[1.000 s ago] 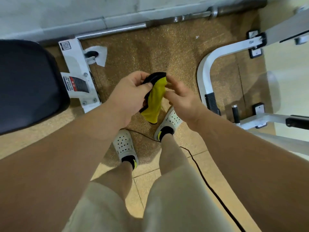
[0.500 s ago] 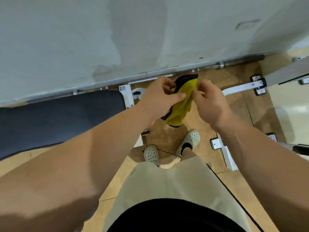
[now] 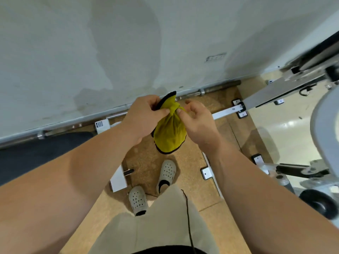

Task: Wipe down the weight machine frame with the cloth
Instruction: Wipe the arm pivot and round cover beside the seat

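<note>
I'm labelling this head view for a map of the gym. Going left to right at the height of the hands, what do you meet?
In order: black bench pad → left hand → yellow cloth → right hand → white frame bar → grey machine post.

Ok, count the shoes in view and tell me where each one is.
2. One grey clog is beside the white frame foot, nearer the person; the other clog stands further forward, below the yellow cloth. None appears hidden.
</note>
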